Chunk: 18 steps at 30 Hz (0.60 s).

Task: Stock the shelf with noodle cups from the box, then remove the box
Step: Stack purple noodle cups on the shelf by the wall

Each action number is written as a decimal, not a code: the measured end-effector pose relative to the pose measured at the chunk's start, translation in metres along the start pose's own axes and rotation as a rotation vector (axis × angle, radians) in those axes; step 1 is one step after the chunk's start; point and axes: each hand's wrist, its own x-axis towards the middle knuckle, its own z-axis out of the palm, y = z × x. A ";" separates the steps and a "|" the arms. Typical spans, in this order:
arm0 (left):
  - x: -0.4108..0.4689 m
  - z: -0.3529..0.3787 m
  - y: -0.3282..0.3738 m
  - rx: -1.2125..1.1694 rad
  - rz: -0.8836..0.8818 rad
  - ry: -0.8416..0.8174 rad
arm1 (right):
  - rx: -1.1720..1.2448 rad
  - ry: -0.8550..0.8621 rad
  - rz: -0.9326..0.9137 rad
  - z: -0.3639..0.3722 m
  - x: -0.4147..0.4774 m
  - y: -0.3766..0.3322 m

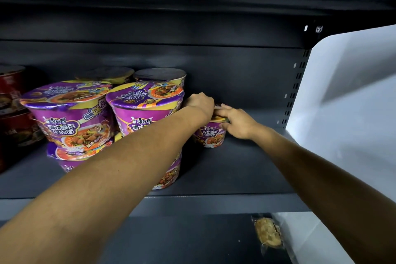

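Together, left hand [200, 103] and right hand [235, 123] clasp a noodle cup [211, 136] upright on the shelf [235, 169]; fingers curled.

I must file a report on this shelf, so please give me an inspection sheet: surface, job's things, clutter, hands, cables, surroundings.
Surface: dark grey metal shelf.
Job's things: single purple printed noodle cup upright, deep on the shelf; stacked purple noodle cups to its left; box not in view.
Clutter: red noodle cups at far left; clear-wrapped brown snack on the lower shelf.
Hands: right hand grips the cup, fingers across its lid; left hand at its far rim, grip hidden.
Cables: nothing seen.
Surroundings: white panel at right; slotted upright beside it.
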 end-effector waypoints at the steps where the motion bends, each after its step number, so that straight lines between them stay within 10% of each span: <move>1: 0.000 0.001 0.000 0.007 -0.003 0.000 | -0.019 0.019 -0.007 0.000 -0.001 0.000; 18: -0.003 0.002 0.003 -0.037 -0.047 0.038 | 0.062 0.037 0.009 -0.003 -0.003 0.005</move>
